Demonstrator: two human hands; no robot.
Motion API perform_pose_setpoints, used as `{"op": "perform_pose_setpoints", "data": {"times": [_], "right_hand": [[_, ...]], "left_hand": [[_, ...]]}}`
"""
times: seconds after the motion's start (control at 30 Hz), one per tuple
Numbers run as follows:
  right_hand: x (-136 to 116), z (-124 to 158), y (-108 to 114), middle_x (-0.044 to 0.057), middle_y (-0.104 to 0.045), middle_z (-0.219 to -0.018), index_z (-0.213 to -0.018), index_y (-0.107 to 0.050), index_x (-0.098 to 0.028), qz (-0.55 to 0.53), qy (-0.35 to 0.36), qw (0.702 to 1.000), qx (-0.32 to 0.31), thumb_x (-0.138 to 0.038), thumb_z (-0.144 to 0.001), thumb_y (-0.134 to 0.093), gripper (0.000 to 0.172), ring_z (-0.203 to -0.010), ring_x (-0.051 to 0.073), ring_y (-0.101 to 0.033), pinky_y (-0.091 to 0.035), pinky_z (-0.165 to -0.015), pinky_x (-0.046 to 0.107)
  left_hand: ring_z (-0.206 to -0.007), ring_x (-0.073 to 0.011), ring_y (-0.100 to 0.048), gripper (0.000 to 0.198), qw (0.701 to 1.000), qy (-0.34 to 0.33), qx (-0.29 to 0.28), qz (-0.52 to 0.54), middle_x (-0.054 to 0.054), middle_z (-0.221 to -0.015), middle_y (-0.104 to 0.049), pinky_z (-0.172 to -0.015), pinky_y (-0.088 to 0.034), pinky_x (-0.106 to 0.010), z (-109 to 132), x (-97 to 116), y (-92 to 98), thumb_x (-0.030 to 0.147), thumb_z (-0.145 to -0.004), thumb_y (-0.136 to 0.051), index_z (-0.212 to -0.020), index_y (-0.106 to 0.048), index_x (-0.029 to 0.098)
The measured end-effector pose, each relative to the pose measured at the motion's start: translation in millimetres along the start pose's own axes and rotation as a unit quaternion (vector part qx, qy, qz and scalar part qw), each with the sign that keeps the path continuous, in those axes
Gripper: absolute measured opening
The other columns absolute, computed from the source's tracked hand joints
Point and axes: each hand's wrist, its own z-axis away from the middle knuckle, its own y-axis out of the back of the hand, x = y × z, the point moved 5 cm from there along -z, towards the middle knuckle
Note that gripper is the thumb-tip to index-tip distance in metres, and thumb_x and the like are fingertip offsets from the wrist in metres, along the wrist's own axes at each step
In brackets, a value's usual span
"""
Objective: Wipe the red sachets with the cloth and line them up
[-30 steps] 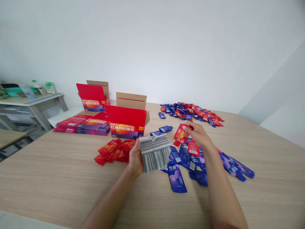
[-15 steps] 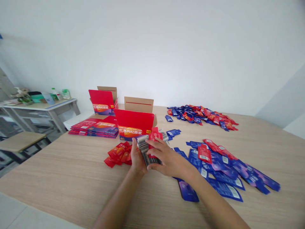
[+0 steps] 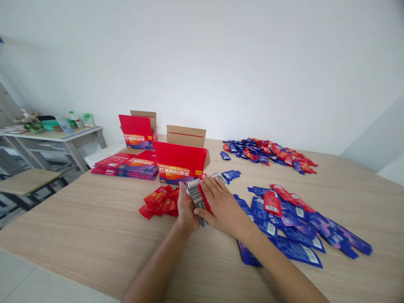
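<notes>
In my left hand (image 3: 186,209) is a bundle with black-and-white stripes (image 3: 196,192), its fingers closed round the left side. My right hand (image 3: 221,206) covers the bundle's right part, thumb on its lower edge, gripping a red sachet (image 3: 205,191) that shows only as a strip by the fingers. What the striped pieces are, I cannot make out. Just behind my hands stands a red carton (image 3: 179,162) with its flaps up. Several red sachets (image 3: 159,200) lie in a heap left of my left hand. Blue pouches (image 3: 268,216) are spread to the right of my right hand.
A second red carton (image 3: 136,130) stands open at the back left, behind a stack of flat red cartons (image 3: 126,165). A mixed pile of red and blue sachets (image 3: 261,151) lies near the wall. Beyond the table's left edge are a stool (image 3: 30,183) and a desk (image 3: 53,135).
My right hand has turned and laid its fingers over the red sachet, which now shows less. The striped bundle has tilted in my left hand. The view has shifted slightly.
</notes>
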Motion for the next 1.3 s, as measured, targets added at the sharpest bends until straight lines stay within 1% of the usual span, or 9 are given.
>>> {"op": "perform_pose_setpoints", "data": {"times": [0.13,0.27,0.4,0.6,0.73,0.83,1.0,1.17,1.3], "right_hand": [[-12,4,3,0.025,-0.030,-0.157,-0.151,-0.033,-0.003,-0.047,0.025,0.997,-0.047,-0.078,-0.070,-0.064,0.114,-0.148,0.035,-0.026,-0.017,-0.122,0.053],[-22,12,9,0.024,-0.025,-0.159,-0.154,-0.027,-0.005,-0.076,0.055,0.992,-0.088,-0.079,-0.071,-0.063,0.117,-0.150,0.033,-0.021,-0.006,-0.123,0.054],[-23,15,14,0.024,-0.021,-0.160,-0.156,-0.021,-0.005,-0.092,0.063,0.989,-0.096,-0.081,-0.072,-0.059,0.118,-0.150,0.032,-0.020,-0.004,-0.123,0.052],[-15,7,10,0.023,-0.029,-0.158,-0.153,-0.030,-0.007,-0.069,0.085,0.993,-0.049,-0.074,-0.078,-0.059,0.105,-0.148,0.034,-0.025,-0.001,-0.122,0.058],[-8,4,14,0.022,-0.039,-0.153,-0.150,-0.036,-0.009,-0.071,0.080,0.994,-0.033,-0.075,-0.076,-0.060,0.102,-0.144,0.034,-0.034,-0.005,-0.121,0.058],[-8,5,20,0.022,-0.045,-0.150,-0.147,-0.041,-0.010,-0.074,0.078,0.994,-0.031,-0.072,-0.076,-0.063,0.097,-0.141,0.034,-0.040,-0.010,-0.120,0.059],[-19,10,24,0.021,-0.044,-0.151,-0.147,-0.042,-0.011,-0.054,0.059,0.996,-0.031,-0.067,-0.075,-0.066,0.095,-0.140,0.036,-0.039,-0.018,-0.118,0.058],[-30,16,23,0.022,-0.051,-0.145,-0.135,-0.056,-0.009,-0.026,0.052,0.997,-0.043,-0.068,-0.078,-0.064,0.081,-0.135,0.036,-0.046,-0.023,-0.117,0.054],[-32,13,14,0.023,-0.047,-0.148,-0.142,-0.048,-0.008,-0.008,0.070,0.997,-0.026,-0.058,-0.086,-0.061,0.077,-0.141,0.035,-0.039,-0.017,-0.120,0.055]], "left_hand": [[-0.128,-0.0338,-0.055,0.086,1.000,-0.026,0.004,0.009,-0.018,-0.128,-0.066,-0.113,-0.035,-0.050,0,9,1.9,0.076,-0.088,-0.026,-0.134,-0.058,0.011],[-0.126,-0.0343,-0.057,0.092,1.000,-0.020,0.013,0.005,-0.020,-0.125,-0.066,-0.111,-0.037,-0.050,3,15,3.2,0.081,-0.084,-0.026,-0.130,-0.060,0.009],[-0.124,-0.0348,-0.058,0.089,1.000,-0.015,0.008,-0.008,-0.020,-0.122,-0.068,-0.110,-0.039,-0.049,6,17,-1.3,0.080,-0.085,-0.028,-0.128,-0.062,0.009],[-0.121,-0.0336,-0.060,0.082,1.000,-0.002,0.002,-0.012,-0.018,-0.121,-0.069,-0.110,-0.040,-0.048,2,8,2.9,0.075,-0.088,-0.031,-0.131,-0.059,0.011],[-0.120,-0.0344,-0.061,0.086,0.998,0.049,-0.022,-0.022,-0.019,-0.119,-0.070,-0.108,-0.041,-0.049,-1,-7,7.3,0.077,-0.087,-0.029,-0.127,-0.061,0.009],[-0.120,-0.0350,-0.061,0.091,0.998,0.055,-0.024,-0.018,-0.020,-0.118,-0.070,-0.108,-0.041,-0.050,0,-11,5.2,0.081,-0.085,-0.025,-0.126,-0.062,0.008],[-0.118,-0.0358,-0.062,0.094,0.999,0.040,-0.014,-0.012,-0.020,-0.115,-0.071,-0.107,-0.042,-0.048,3,-5,1.0,0.085,-0.081,-0.028,-0.122,-0.064,0.008],[-0.116,-0.0356,-0.064,0.090,1.000,0.012,0.002,-0.029,-0.018,-0.112,-0.072,-0.106,-0.043,-0.047,1,5,4.8,0.083,-0.082,-0.033,-0.120,-0.066,0.009],[-0.117,-0.0329,-0.063,0.085,0.999,-0.023,0.038,-0.029,-0.016,-0.115,-0.072,-0.108,-0.042,-0.045,-3,14,9.2,0.079,-0.086,-0.031,-0.125,-0.065,0.010]]}}
